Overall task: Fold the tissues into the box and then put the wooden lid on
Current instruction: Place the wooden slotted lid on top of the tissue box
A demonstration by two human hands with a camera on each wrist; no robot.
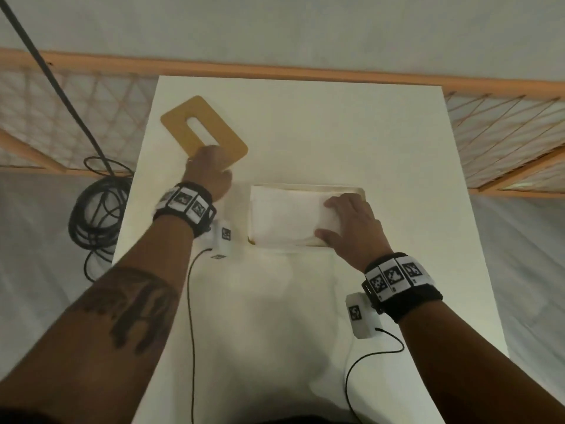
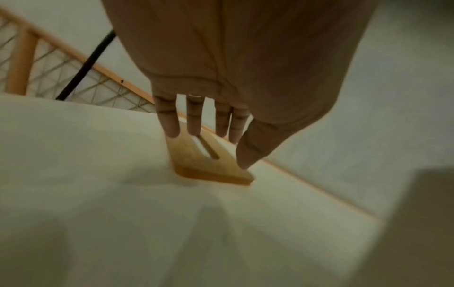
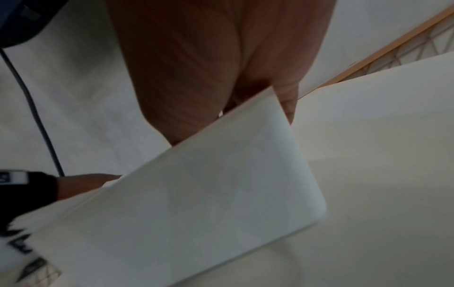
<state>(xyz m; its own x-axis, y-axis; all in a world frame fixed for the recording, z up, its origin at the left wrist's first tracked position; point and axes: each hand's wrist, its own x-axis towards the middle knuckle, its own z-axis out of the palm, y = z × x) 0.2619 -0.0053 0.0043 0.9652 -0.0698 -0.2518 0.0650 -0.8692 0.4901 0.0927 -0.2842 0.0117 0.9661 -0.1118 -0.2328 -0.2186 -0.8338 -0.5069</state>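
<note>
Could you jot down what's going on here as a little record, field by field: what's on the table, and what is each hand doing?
surface: white table
box: white box near the table's middle, open on top
tissues: folded white tissues lying in the box
lid: wooden lid with a slot, off the box, to its far left
left hand: left hand reaching the lid's near end, fingers straight
right hand: right hand resting on the tissues at the box's right end
lid on box: not yet

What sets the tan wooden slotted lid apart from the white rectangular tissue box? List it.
The tan wooden slotted lid is a flat board lying askew; the white rectangular tissue box is a walled container sitting square. The lid is bare under the left hand; the box holds white tissues under the right hand. Both are rounded rectangles.
</note>
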